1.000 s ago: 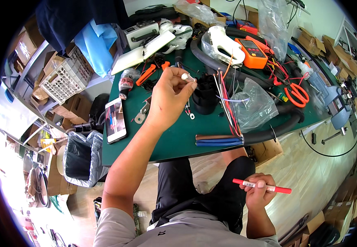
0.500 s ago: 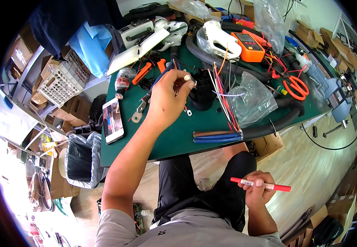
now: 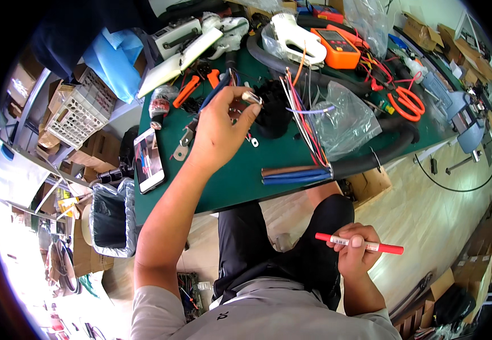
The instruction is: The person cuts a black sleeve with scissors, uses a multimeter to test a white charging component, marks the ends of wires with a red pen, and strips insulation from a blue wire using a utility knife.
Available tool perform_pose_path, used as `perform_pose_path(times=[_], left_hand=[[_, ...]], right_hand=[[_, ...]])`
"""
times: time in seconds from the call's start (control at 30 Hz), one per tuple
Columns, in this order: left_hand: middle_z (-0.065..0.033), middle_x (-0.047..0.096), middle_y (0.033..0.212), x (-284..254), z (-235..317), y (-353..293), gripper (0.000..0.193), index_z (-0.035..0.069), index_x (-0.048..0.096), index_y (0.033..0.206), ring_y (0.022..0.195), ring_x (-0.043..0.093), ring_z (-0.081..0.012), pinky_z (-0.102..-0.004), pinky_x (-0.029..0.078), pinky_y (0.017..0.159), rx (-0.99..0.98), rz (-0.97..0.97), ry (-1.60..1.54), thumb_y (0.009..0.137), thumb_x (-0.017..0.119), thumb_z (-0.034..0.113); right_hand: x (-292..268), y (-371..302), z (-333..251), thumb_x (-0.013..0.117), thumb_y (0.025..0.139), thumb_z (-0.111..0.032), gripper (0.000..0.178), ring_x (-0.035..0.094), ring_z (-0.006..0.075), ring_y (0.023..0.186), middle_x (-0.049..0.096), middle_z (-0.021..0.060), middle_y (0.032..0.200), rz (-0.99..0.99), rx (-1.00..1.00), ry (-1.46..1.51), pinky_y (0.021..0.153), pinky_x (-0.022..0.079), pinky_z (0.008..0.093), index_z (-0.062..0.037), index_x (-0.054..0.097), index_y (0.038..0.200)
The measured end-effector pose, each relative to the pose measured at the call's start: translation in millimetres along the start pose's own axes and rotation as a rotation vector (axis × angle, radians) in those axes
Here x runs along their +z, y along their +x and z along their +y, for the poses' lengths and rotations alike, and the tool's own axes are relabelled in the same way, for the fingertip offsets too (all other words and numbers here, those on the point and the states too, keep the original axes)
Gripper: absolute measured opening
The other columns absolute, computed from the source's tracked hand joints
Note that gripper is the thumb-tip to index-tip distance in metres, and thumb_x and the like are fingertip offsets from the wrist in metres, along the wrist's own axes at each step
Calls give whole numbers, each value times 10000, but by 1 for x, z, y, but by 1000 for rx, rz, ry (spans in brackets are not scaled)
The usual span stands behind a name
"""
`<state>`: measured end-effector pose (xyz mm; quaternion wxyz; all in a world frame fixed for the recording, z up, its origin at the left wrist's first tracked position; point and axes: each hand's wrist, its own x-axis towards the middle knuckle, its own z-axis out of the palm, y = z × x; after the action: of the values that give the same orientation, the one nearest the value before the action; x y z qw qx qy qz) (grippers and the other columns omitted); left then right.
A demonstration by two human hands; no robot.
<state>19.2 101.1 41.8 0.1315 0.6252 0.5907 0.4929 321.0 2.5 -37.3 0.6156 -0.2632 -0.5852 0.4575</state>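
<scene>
Over the green table (image 3: 212, 190), my left hand (image 3: 223, 127) pinches a small shiny metal sleeve-like piece (image 3: 252, 98) between thumb and fingers. Its exact kind is too small to tell. Just right of those fingers stands a black round holder (image 3: 274, 116). Some ring terminals (image 3: 180, 152) lie by my left wrist. Down over my lap, my right hand (image 3: 357, 249) is closed round a red and white marker pen (image 3: 336, 240), held level with a red end out on each side. A thick black cable (image 3: 365, 162) with stripped blue and brown wires (image 3: 297, 177) rests on the table's near edge.
A white phone (image 3: 148, 161) lies at the table's left, beside a lined bin (image 3: 113, 221). Further back are orange-handled pliers (image 3: 186, 90), an orange meter (image 3: 337, 49), a white charging-gun-like shell (image 3: 297, 42), a plastic bag (image 3: 348, 122) and orange-handled scissors (image 3: 407, 104).
The view has shifted slightly. My left hand has turned a little, so the metal piece shows more. My right hand still holds the marker pen in nearly the same place.
</scene>
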Motion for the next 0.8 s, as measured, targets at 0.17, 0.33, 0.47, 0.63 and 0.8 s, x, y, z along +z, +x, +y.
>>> perform_pose_path(times=[0.17, 0.33, 0.47, 0.63, 0.8], left_hand=[[-138, 677, 1094, 0, 2, -8, 433, -38, 587, 1242, 936, 664, -232, -353, 543, 819, 47, 105, 32, 880, 756, 129], [-130, 619, 1014, -6, 20, -41, 337, 18, 626, 1103, 853, 606, -264, -376, 520, 758, 188, 221, 269, 819, 789, 95], [-124, 616, 985, -4, 15, -65, 331, 30, 662, 1052, 871, 603, -290, -387, 521, 780, 158, -86, 214, 784, 825, 135], [-124, 611, 1038, 6, 13, -75, 400, 25, 689, 1093, 962, 581, -316, -401, 496, 877, 175, -299, 299, 760, 843, 186], [-107, 619, 1022, 6, 4, -74, 418, 37, 705, 1108, 937, 579, -289, -379, 485, 850, 134, -364, 234, 756, 852, 206]], right_hand=[[-1, 0, 0, 559, 1013, -194, 247, 596, 153, 546, 624, 136, 709, 0, 2, -13, 523, 546, 303, 21, 570, 892], [1, 3, 0, 561, 1015, -205, 258, 600, 154, 553, 628, 142, 711, 6, -7, -16, 522, 543, 296, 25, 575, 899], [2, 7, 4, 562, 1018, -216, 269, 600, 153, 554, 629, 143, 715, -26, -15, -31, 519, 541, 290, 29, 576, 909], [11, 11, 5, 569, 1016, -211, 262, 594, 148, 555, 629, 142, 722, -42, -40, -6, 525, 544, 291, 35, 575, 927], [16, 14, 8, 580, 1008, -188, 239, 597, 143, 571, 628, 136, 730, -58, -72, -26, 540, 547, 290, 42, 580, 942]])
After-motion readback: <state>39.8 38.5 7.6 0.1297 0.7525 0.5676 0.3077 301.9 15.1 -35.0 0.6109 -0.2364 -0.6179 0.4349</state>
